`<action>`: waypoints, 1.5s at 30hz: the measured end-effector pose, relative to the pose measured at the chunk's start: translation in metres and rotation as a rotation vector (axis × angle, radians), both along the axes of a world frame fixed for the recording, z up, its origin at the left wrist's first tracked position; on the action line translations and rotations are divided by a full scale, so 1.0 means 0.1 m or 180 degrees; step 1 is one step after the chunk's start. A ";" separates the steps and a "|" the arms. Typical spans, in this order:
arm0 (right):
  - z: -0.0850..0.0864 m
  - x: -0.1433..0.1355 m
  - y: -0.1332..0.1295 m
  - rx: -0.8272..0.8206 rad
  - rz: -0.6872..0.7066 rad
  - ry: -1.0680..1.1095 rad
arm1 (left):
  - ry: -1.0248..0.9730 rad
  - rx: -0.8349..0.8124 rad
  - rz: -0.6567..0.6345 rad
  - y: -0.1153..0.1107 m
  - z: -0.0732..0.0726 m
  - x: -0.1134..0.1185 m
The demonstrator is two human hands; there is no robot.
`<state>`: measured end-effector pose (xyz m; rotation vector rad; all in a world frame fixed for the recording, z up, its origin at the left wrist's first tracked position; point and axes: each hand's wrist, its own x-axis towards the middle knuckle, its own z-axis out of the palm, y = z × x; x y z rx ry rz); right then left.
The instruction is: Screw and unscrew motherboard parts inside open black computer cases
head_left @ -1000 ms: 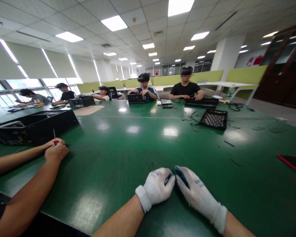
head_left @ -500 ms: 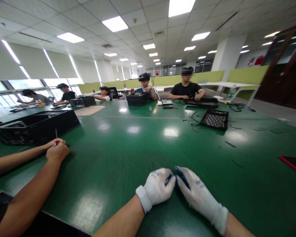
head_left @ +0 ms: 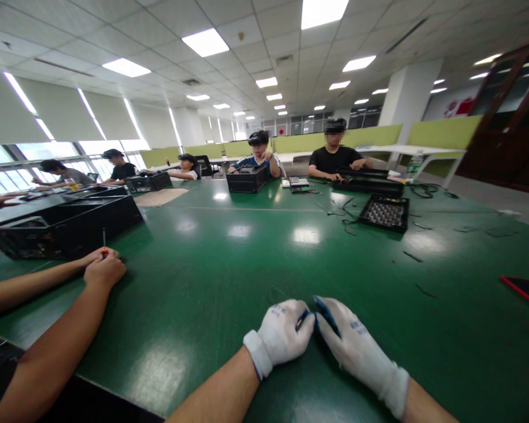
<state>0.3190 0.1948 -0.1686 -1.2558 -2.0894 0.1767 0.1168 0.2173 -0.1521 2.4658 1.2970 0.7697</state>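
Left hand: the wearer's left hand [head_left: 285, 331], in a white glove with blue print, rests low over the table [head_left: 229, 264], its fingers curled in towards the thumb; a dark gap shows between them, and whether anything is held there cannot be told.
Right hand: the right hand [head_left: 357, 349], gloved alike, is loose and holds nothing visible, fingers stretched forward and thumb apart from them, with blue showing on the inner side.
Thumbs: the tips meet or lie just beside each other; which of the two cannot be told.
Table: green and glossy, it spreads under both hands and away to the far side.
Neighbour: at the left, a co-worker's bare hands [head_left: 104, 267] grip a screwdriver [head_left: 104, 237] with its shaft upright, near a large black case [head_left: 97, 220].
Right side: a dark strip [head_left: 413, 257] and a thin bit [head_left: 425, 291] lie apart; a red-edged black panel [head_left: 526, 294] is cut by the frame.
Far right: a black tray [head_left: 381, 225] stands beside loose wires [head_left: 346, 223].
Across: a person in black [head_left: 330, 160] has both hands at a flat case [head_left: 370, 186]; another person [head_left: 256, 160] sits behind a boxy case [head_left: 248, 179].
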 end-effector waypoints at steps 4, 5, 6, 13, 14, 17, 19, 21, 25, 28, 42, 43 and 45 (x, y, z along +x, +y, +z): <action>0.00 0.00 0.00 -0.0002 -0.0021 -0.0008 | -0.0012 0.0010 0.0007 0.00 0.00 0.00; -0.01 0.01 0.00 0.0003 -0.0013 -0.0032 | -0.0012 0.0020 0.0006 0.00 0.00 0.00; -0.02 0.01 0.00 0.0018 0.0004 -0.0062 | -0.0012 0.0031 0.0009 0.00 -0.01 0.00; -0.07 -0.02 0.03 -0.0038 -0.0166 0.0010 | 0.0010 0.0025 -0.0008 0.01 -0.01 0.00; -0.06 -0.03 0.03 -0.0093 -0.0221 0.0049 | 0.0016 0.0008 -0.0010 0.00 -0.01 0.00; -0.03 -0.05 0.02 -0.0145 -0.0209 0.0108 | 0.0009 -0.0050 -0.0035 -0.03 0.02 -0.01; 0.00 -0.07 0.00 -0.0200 -0.0201 0.0126 | -0.0070 -0.0045 -0.0035 -0.03 0.04 -0.04; 0.02 -0.08 0.00 -0.0310 -0.0242 0.0153 | -0.0252 0.0011 0.0039 0.02 0.06 -0.09; 0.05 -0.10 0.00 -0.0329 -0.0265 0.0246 | -0.0563 0.0297 0.0540 0.34 0.18 -0.33; 0.07 -0.11 0.02 -0.0324 -0.0274 0.0314 | -0.0428 0.0624 0.1062 0.72 0.42 -0.59; 0.11 -0.14 0.07 -0.0485 -0.0294 0.0272 | 0.1473 -0.0042 0.1740 1.96 1.34 -1.22; 0.11 -0.15 0.07 -0.0481 -0.0291 0.0280 | 0.1515 -0.0044 0.1733 1.98 1.37 -1.22; 0.10 -0.15 0.08 -0.0473 -0.0286 0.0304 | 0.1591 -0.0016 0.1716 1.97 1.42 -1.19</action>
